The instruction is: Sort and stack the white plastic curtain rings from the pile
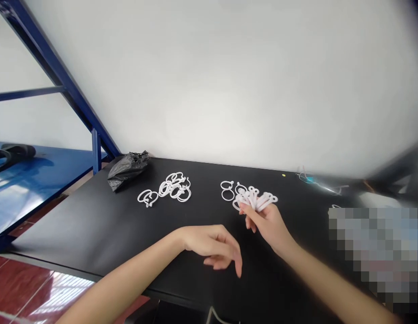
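Observation:
My right hand [265, 222] is closed on a bunch of white plastic pieces [258, 200] with small eyelet ends that fan out above the fingers. Behind the bunch, a few white plastic rings [228, 194] lie on the black table [195, 216], partly covered by it. My left hand [214, 247] hovers over the table's front part, palm down, fingers loosely bent and apart, holding nothing. Farther left lies a heap of white rings [175, 186], with a smaller group of white rings [147, 198] beside it.
A crumpled black plastic bag [128, 168] sits at the table's back left corner. Clear plastic wrapping [319, 183] lies at the back right, near a blurred-out patch [378, 252]. Blue metal framing [70, 94] and a blue shelf [43, 175] stand at left. A pale wall rises behind.

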Demonstrator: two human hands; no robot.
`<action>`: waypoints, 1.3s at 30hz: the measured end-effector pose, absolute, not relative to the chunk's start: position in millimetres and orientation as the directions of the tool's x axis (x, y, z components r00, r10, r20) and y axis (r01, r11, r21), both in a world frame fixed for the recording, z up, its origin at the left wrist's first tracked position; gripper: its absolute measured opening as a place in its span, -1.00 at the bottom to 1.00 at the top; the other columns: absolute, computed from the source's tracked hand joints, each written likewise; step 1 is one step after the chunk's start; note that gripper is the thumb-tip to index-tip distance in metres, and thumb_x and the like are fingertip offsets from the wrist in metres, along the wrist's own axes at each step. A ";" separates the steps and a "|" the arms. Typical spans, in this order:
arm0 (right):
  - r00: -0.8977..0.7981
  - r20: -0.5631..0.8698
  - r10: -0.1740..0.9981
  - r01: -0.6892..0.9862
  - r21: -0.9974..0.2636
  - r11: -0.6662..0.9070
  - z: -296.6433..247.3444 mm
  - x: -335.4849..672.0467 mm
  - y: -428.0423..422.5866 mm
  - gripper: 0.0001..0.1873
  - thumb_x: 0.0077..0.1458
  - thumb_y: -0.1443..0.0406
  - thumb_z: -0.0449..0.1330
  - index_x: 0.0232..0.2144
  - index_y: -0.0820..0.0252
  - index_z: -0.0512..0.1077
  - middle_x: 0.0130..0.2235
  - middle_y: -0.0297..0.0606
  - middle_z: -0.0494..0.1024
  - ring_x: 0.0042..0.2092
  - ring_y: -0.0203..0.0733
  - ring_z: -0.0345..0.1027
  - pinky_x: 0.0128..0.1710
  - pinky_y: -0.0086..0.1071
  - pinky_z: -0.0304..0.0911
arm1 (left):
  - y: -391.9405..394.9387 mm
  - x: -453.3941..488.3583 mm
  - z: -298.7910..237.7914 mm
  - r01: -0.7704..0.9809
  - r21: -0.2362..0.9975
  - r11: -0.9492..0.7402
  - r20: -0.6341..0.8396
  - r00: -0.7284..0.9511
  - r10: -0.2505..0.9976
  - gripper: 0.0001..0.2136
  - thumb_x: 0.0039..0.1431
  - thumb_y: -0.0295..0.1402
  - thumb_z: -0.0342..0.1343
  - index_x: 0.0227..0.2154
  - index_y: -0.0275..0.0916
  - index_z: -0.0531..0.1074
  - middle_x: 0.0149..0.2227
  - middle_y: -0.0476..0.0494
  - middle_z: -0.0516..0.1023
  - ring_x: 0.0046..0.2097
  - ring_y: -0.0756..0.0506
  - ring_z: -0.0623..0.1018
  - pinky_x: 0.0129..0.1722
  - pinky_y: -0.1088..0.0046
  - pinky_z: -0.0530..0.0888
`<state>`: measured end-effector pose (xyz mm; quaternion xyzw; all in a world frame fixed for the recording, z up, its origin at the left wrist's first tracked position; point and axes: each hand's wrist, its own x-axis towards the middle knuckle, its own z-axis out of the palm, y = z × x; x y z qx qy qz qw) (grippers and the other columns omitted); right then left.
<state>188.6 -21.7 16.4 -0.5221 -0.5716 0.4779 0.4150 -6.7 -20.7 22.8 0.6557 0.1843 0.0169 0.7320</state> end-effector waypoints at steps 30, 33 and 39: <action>-0.813 0.011 0.583 0.564 -0.236 0.791 68.4 48.3 74.7 -0.70 0.20 0.12 0.11 -0.46 0.20 0.39 -0.42 -0.28 0.48 -0.44 -0.27 0.29 -0.48 -0.42 -0.01 | -8.2 -5.2 12.7 0.374 0.915 0.150 -0.386 0.920 0.061 -0.79 0.22 -0.21 0.12 -0.32 -0.25 0.51 -0.56 0.05 0.34 -0.55 0.09 0.32 -0.57 0.61 0.36; -0.827 0.034 0.561 0.546 -0.189 0.817 64.5 45.5 68.4 -0.62 0.32 0.18 -0.05 -0.45 0.21 0.41 -0.37 -0.21 0.51 -0.39 -0.21 0.36 -0.44 -0.39 0.01 | -7.9 -4.5 10.7 0.366 0.917 0.159 -0.379 0.923 0.066 -0.78 0.22 -0.19 0.13 -0.32 -0.26 0.52 -0.56 0.04 0.34 -0.55 0.08 0.32 -0.58 0.60 0.37; -0.820 0.096 0.565 0.551 -0.138 0.823 51.7 39.4 58.8 -0.69 0.33 0.32 -0.05 -0.33 0.27 0.46 -0.21 -0.13 0.53 -0.31 -0.19 0.42 -0.40 -0.39 0.07 | -11.5 -4.2 15.8 0.402 0.898 0.181 -0.420 0.904 0.075 -0.83 0.23 -0.27 0.13 -0.35 -0.27 0.51 -0.58 0.06 0.34 -0.57 0.10 0.31 -0.59 0.64 0.33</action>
